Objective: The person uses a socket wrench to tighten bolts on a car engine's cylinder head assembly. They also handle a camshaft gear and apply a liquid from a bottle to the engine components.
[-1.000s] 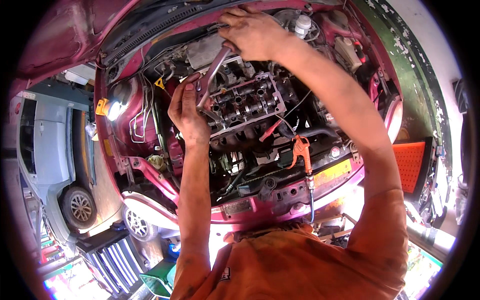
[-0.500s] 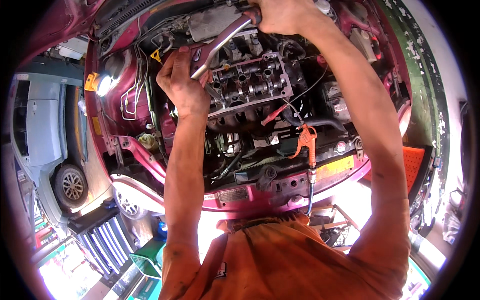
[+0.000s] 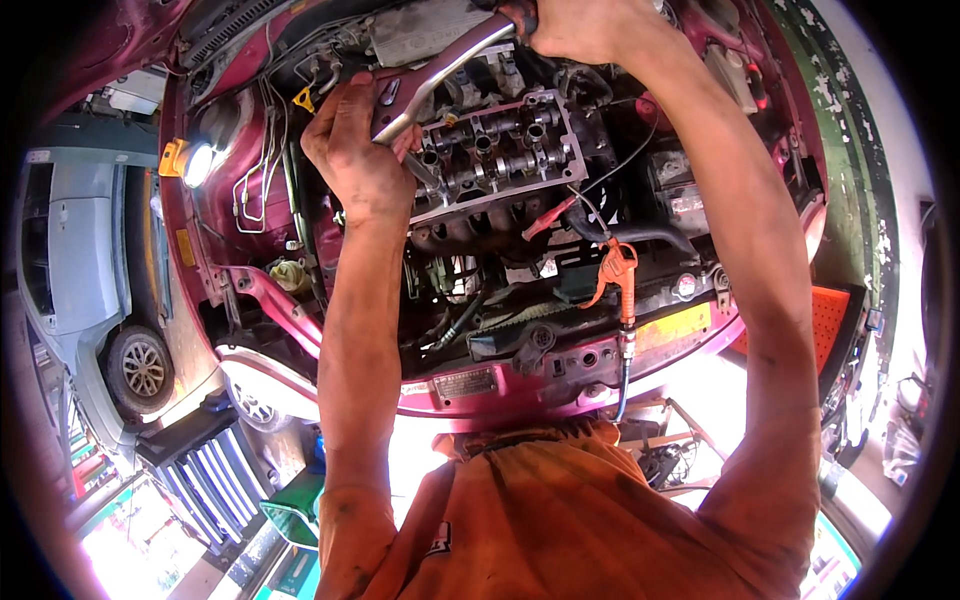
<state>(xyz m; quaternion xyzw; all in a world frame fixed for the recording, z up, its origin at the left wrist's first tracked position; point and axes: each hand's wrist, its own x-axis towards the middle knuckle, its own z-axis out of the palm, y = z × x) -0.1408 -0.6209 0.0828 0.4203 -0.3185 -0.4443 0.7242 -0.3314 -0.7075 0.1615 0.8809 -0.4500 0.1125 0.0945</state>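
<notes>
Long chrome wrench bar point(image 3: 440, 85) slanting across the top of the bare cylinder head point(image 3: 497, 155) in a maroon car's engine bay point(image 3: 690, 330). Left hand point(image 3: 355, 155) wrapped tight round the lower end, grip fully closed, right over the head's left corner. Right hand point(image 3: 585, 25) clamped shut on the handle end up top. Orange air blow gun point(image 3: 615, 275) hanging off the front. Work light point(image 3: 192, 163) glowing by the fender. Outside that, silver car point(image 3: 80, 270) parked left, green tray point(image 3: 290, 510) on the garage floor.
</notes>
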